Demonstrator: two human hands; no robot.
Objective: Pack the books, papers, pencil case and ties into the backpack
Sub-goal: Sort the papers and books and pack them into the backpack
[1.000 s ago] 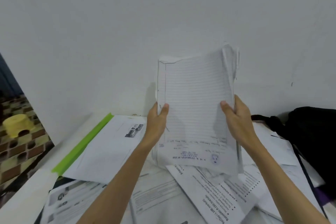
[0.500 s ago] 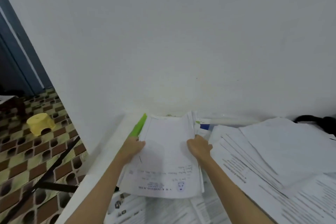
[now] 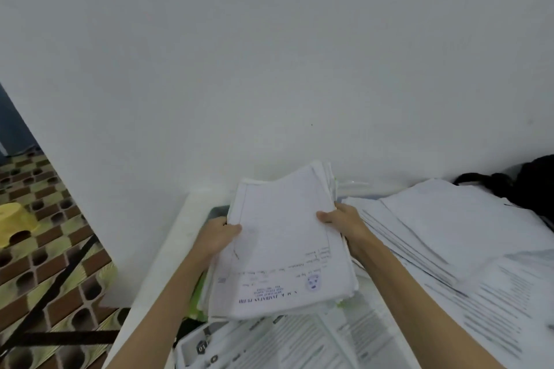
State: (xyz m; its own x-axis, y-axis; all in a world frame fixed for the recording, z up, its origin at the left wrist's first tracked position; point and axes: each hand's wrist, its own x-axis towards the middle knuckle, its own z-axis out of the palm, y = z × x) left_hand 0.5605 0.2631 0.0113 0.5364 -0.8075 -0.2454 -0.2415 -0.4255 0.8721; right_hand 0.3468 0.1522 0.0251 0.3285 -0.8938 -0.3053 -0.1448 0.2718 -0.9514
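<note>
The left hand (image 3: 220, 234) and the right hand (image 3: 341, 219) each pinch one side of a thick stack of papers (image 3: 284, 246); it sits low over the table's near left part; the black backpack (image 3: 527, 186) waits far right; loose sheets might slip out and scatter; the upside-down blue heading is too blurry to read.

left hand (image 3: 220, 235): bare, no glove, no ring
right hand (image 3: 344, 220): bare, same
forearms: bare, no sleeves or watch visible
</note>
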